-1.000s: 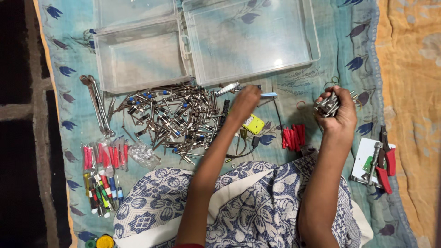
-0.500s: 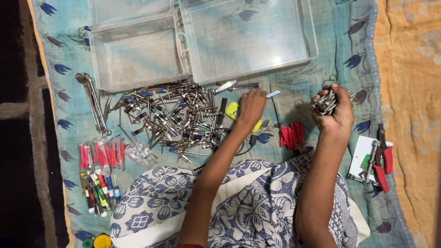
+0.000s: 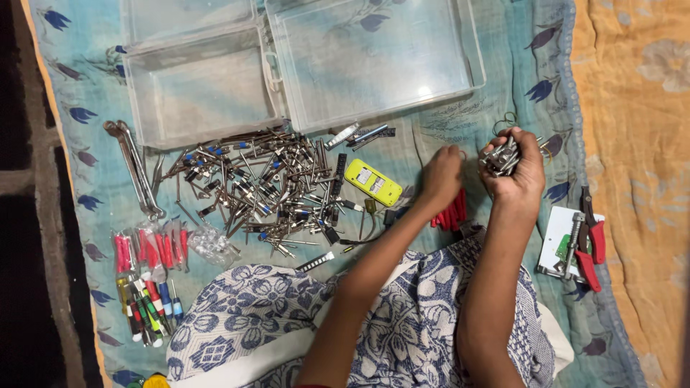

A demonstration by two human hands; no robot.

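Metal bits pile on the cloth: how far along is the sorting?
Little looks done: the clear compartment box lies open with nothing in it. In hand: the right hand grips a bunch of small metal pieces; the left hand reaches beside the red pieces. Left: the big metal bits pile, unsorted.

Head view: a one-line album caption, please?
Right hand clutching small metal parts, left hand beside red pieces.

Soft even overhead light, faint shadows, glare patch on clear lid [image 3: 374, 57] — sharp focus, dim left edge
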